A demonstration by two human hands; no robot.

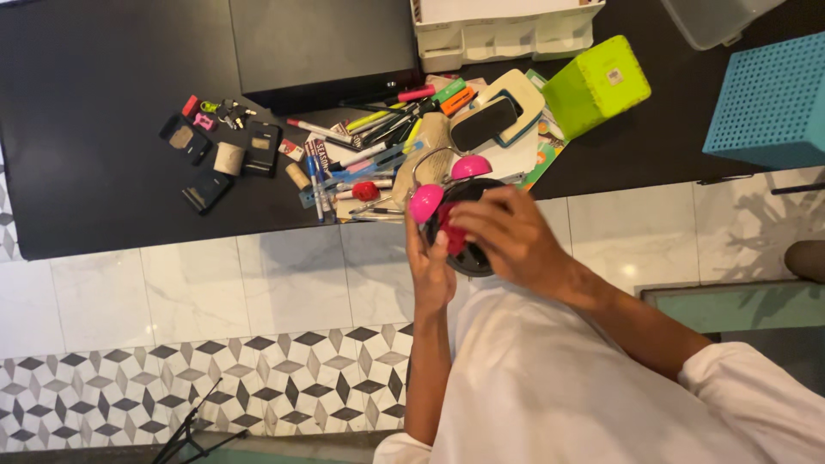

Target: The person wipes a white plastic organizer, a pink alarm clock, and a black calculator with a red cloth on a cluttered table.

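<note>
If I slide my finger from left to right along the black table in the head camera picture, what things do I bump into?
Small black cases → heap of pens and markers → pink alarm clock held in both hands → lime green box → teal basket.

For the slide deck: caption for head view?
Both hands, left and right, hold a pink twin-bell alarm clock beside a cluttered black table.
</note>
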